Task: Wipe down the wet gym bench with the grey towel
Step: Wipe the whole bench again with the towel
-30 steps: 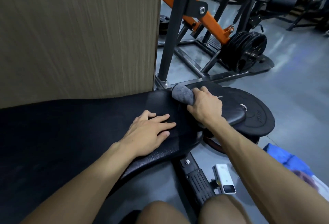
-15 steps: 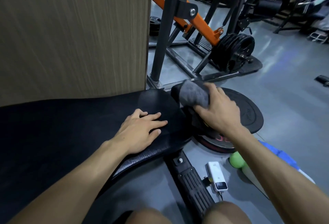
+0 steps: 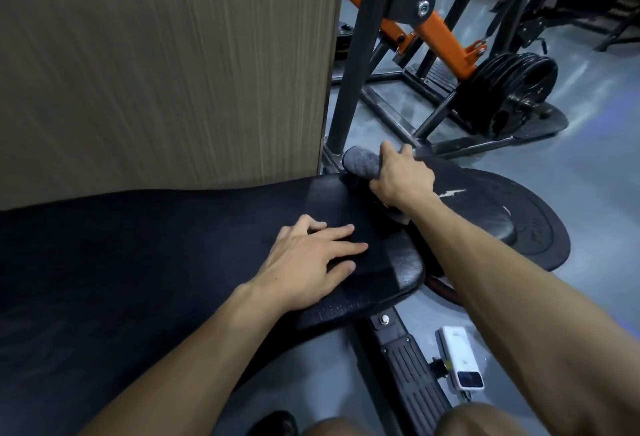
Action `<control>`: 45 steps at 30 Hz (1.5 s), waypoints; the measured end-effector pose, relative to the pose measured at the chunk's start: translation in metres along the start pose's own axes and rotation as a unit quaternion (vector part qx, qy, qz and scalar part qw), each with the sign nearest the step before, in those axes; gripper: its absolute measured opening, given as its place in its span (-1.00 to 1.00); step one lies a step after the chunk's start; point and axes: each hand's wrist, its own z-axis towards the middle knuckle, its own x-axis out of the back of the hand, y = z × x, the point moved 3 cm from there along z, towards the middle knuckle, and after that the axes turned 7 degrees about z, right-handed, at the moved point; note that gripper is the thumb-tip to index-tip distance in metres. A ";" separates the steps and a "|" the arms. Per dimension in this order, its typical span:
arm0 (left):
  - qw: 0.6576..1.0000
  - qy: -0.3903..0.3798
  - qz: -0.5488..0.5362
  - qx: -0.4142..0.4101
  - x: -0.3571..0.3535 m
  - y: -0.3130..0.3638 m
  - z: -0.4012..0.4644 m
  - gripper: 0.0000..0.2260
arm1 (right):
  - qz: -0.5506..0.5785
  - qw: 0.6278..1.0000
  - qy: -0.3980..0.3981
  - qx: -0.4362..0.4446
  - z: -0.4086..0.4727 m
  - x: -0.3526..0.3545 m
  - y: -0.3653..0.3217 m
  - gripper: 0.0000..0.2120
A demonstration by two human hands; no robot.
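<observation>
The grey towel (image 3: 362, 163), bunched into a roll, sits at the far right end of the black padded gym bench (image 3: 156, 245), gripped by the right hand (image 3: 401, 177) with fingers curled around it. The left hand (image 3: 308, 262) lies flat on the pad nearer the person, fingers spread and straight. Right of the bench a black weight plate (image 3: 533, 228) lies on the grey floor (image 3: 588, 165). A white device (image 3: 462, 363) lies near the bench's foot. A wood-grain panel (image 3: 156, 65) stands behind.
</observation>
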 end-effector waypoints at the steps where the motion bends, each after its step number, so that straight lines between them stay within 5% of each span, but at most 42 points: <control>1: 1.000 0.002 -0.001 0.001 0.000 0.000 -0.001 -0.64 | 0.007 1.000 0.000 0.000 -0.009 0.002 0.008 -0.63; 17: 1.000 -0.014 0.019 0.015 0.003 0.012 -0.013 -0.63 | 0.095 0.992 0.080 0.031 -0.214 -0.013 0.148 -0.60; 29: 0.998 0.014 -0.005 -0.069 -0.001 0.065 0.039 -0.60 | -0.019 0.950 0.181 0.254 -0.161 -0.023 0.180 -0.45; 31: 0.997 0.015 -0.009 -0.076 -0.004 0.067 0.051 -0.59 | 0.005 0.960 0.187 0.208 -0.148 -0.021 0.216 -0.43; 35: 0.995 0.019 -0.003 -0.095 -0.008 0.074 0.078 -0.59 | 0.152 0.958 0.243 -0.022 -0.138 -0.011 0.290 -0.54; 41: 0.992 0.023 0.010 -0.125 -0.010 0.101 0.140 -0.60 | 0.281 0.919 0.219 0.167 -0.157 -0.043 0.235 -0.43; 45: 0.992 -0.013 0.033 -0.125 -0.022 0.114 0.159 -0.60 | 0.271 0.921 0.243 0.138 -0.145 -0.058 0.253 -0.42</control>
